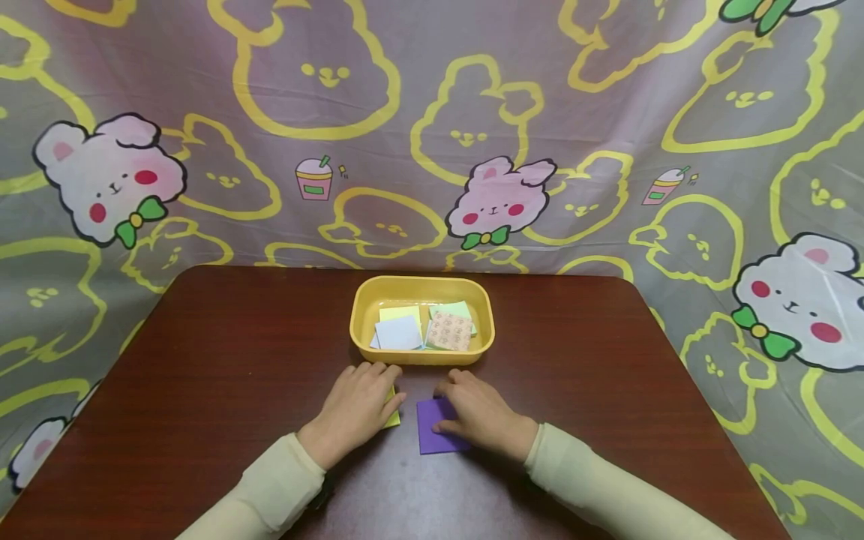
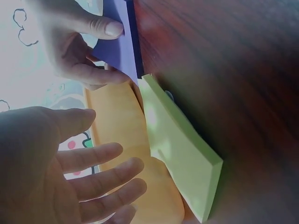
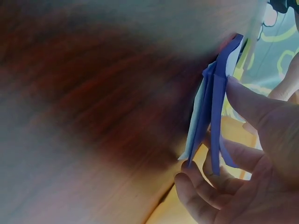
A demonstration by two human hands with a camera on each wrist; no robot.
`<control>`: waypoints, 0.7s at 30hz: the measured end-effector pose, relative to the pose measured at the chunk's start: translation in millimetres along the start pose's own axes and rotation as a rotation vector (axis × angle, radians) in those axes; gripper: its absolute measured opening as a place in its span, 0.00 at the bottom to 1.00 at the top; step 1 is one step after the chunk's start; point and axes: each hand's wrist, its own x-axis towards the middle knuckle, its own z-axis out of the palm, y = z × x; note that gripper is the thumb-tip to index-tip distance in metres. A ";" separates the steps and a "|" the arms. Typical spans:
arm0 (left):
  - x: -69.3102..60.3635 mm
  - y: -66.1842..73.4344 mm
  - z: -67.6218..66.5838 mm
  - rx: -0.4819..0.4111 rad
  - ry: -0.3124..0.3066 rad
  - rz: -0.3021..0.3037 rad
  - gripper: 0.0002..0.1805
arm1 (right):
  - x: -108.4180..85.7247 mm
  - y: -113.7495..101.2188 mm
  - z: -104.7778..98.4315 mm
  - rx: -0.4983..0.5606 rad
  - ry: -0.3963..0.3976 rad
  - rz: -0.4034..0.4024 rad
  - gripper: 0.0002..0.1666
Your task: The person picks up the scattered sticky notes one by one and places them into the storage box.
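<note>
Beneath my right hand (image 1: pixel 482 412) is a purple sticky-note pad (image 1: pixel 432 439). The right wrist view shows that hand's thumb and fingers pinching the purple pad (image 3: pixel 216 112), whose sheets spread apart, with a pale layer at one side. Just left of it on the table lies a yellow-green sticky-note pad (image 2: pixel 180 149). My left hand (image 1: pixel 361 405) hovers over this pad and partly covers it in the head view. In the left wrist view its fingers (image 2: pixel 105 179) are spread and loosely extended, apart from the yellow-green pad.
Directly beyond both hands stands a yellow plastic bin (image 1: pixel 421 358). Inside it lie a pale blue pad (image 1: pixel 398 334), a patterned pad (image 1: pixel 450 331) and yellow and green ones. A cartoon-print curtain (image 1: pixel 405 165) hangs behind the dark wooden table (image 1: pixel 256 360).
</note>
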 end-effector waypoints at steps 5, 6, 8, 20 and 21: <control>-0.1 -0.5 -1.2 -0.001 0.008 0.002 0.18 | -0.3 -1.0 -2.0 0.009 -0.005 0.004 0.26; -0.1 -0.6 -1.5 -0.004 0.007 0.001 0.18 | -0.3 -1.1 -2.4 0.011 -0.003 0.003 0.26; -0.5 -0.8 -1.8 -0.007 0.002 -0.002 0.18 | -0.4 -1.5 -3.0 0.014 0.003 0.001 0.26; -2.5 -2.1 -1.1 -0.018 -0.005 -0.017 0.18 | 1.4 3.3 -4.6 0.043 -0.031 -0.020 0.22; -2.7 -2.2 -1.0 -0.019 -0.005 -0.016 0.18 | 1.4 4.1 -4.7 0.050 -0.031 -0.019 0.20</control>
